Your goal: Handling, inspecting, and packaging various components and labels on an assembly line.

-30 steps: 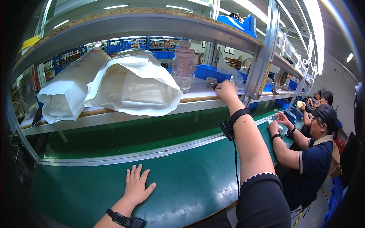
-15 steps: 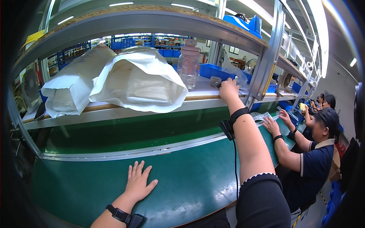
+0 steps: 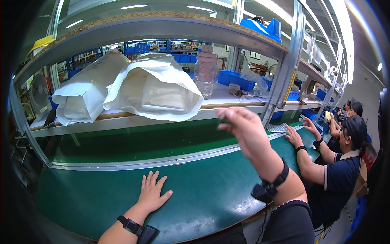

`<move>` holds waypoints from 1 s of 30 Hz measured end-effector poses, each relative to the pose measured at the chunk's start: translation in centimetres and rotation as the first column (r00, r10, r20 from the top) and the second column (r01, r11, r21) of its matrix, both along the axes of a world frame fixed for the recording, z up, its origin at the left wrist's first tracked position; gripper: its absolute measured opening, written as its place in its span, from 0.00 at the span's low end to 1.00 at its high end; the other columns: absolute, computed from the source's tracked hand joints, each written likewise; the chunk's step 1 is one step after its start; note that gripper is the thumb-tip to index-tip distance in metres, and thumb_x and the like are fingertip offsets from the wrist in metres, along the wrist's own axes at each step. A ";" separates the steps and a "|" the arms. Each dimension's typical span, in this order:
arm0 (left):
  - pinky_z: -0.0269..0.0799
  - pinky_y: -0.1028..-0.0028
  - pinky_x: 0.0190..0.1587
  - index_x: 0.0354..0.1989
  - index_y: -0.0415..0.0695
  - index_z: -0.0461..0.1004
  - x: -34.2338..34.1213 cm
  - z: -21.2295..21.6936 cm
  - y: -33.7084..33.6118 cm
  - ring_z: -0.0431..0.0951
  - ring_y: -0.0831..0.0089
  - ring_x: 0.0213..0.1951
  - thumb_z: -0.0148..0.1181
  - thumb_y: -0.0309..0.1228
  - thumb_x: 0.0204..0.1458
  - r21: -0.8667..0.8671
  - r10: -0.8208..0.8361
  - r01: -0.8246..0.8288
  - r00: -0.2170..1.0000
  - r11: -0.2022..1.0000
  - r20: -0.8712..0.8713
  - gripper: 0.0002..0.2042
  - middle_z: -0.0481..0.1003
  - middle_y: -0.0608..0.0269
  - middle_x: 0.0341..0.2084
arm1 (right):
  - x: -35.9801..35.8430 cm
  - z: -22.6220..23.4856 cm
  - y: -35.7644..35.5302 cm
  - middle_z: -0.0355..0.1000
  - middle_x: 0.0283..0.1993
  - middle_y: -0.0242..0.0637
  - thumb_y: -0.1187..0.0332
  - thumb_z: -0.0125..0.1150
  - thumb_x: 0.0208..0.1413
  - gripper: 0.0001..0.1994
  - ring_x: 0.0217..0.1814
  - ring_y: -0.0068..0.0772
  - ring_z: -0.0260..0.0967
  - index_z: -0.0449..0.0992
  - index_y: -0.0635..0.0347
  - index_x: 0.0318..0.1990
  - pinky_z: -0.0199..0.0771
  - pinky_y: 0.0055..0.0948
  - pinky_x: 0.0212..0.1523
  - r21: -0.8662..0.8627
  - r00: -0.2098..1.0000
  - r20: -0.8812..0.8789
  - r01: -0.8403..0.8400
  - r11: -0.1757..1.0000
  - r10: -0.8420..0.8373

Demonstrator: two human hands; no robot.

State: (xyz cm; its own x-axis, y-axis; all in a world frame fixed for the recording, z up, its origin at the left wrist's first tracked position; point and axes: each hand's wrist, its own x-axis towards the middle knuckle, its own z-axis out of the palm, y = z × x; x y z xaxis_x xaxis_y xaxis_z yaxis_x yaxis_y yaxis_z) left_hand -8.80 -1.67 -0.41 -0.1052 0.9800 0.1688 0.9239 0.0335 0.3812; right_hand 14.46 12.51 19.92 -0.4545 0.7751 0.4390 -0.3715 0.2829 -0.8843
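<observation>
My left hand (image 3: pixel 152 194) lies flat, fingers spread, on the green conveyor belt (image 3: pixel 211 191); a black wristband sits on that wrist. My right hand (image 3: pixel 240 128) is raised in front of the shelf edge, blurred by motion, with the fingers drawn together. Whether something small sits between the fingertips is unclear. A black strap with a hanging cable wraps that wrist. On the shelf (image 3: pixel 227 101) behind the hand lie a few small parts (image 3: pixel 237 91) next to a blue bin (image 3: pixel 236 79).
Two large white bags (image 3: pixel 156 87) (image 3: pixel 83 95) and a clear bottle (image 3: pixel 205 73) stand on the shelf. A metal post (image 3: pixel 286 69) rises at the right. Seated co-workers (image 3: pixel 345 162) work at the belt on the right. A fan (image 3: pixel 38 91) stands at the left.
My right hand has pulled back from the small parts on the shelf toward me and now hangs over the belt. My left hand stays flat on the belt.
</observation>
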 end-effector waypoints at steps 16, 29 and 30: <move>0.32 0.58 0.67 0.60 0.49 0.61 0.0 -0.2 0.4 0.42 0.55 0.67 0.53 0.51 0.50 0.038 -0.003 0.002 1.000 0.999 0.024 0.30 0.50 0.51 0.63 | 3.4 3.4 -15.7 0.68 0.49 0.51 0.76 0.63 0.48 0.07 0.51 0.40 0.64 0.80 0.65 0.36 0.63 0.31 0.50 0.316 0.398 0.172 -0.889 0.332 0.901; 0.60 0.65 0.57 0.48 0.38 0.70 -0.7 1.9 -4.8 0.65 0.56 0.54 0.57 0.33 0.51 0.409 -0.083 -0.100 0.910 0.907 0.405 0.17 0.66 0.51 0.50 | 17.9 0.0 -11.9 0.70 0.49 0.45 0.63 0.60 0.53 0.18 0.52 0.40 0.67 0.74 0.67 0.46 0.63 0.30 0.54 0.070 0.406 0.892 -0.557 0.828 0.198; 0.62 0.65 0.56 0.47 0.38 0.70 -0.5 2.8 -6.5 0.67 0.57 0.52 0.57 0.33 0.51 0.444 -0.093 -0.087 0.925 0.892 0.367 0.17 0.68 0.52 0.47 | 21.2 -1.3 -11.5 0.72 0.45 0.44 0.62 0.60 0.53 0.18 0.50 0.39 0.68 0.74 0.68 0.45 0.64 0.29 0.54 0.024 0.346 0.930 -0.397 0.918 0.125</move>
State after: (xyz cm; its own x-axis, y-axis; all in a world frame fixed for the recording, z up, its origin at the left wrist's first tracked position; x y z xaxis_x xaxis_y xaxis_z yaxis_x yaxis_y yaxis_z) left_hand -9.29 -8.15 2.36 -0.2448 0.8089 0.5345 0.7115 -0.2247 0.6658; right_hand 35.63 1.00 18.59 -0.8378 0.4888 -0.2432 0.5114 0.5465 -0.6632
